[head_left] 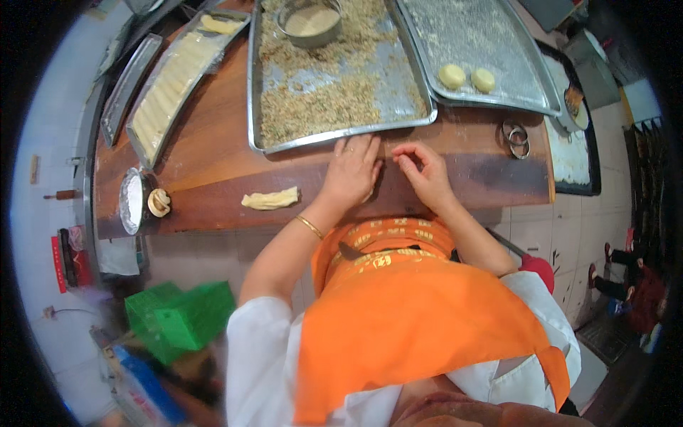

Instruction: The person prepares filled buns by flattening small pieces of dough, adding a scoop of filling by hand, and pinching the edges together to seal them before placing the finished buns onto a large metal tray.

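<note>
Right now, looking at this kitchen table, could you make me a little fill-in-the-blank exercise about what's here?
1. The apron is coloured ____.
2. The number of dough rounds on the upper-right tray is ____.
3. Of the left hand and right hand, the one nearer the dough strip is the ____ hand.
4. The metal rings lie on the table toward its ____ end, not its left.

Missing words: orange; two; left; right.
</note>
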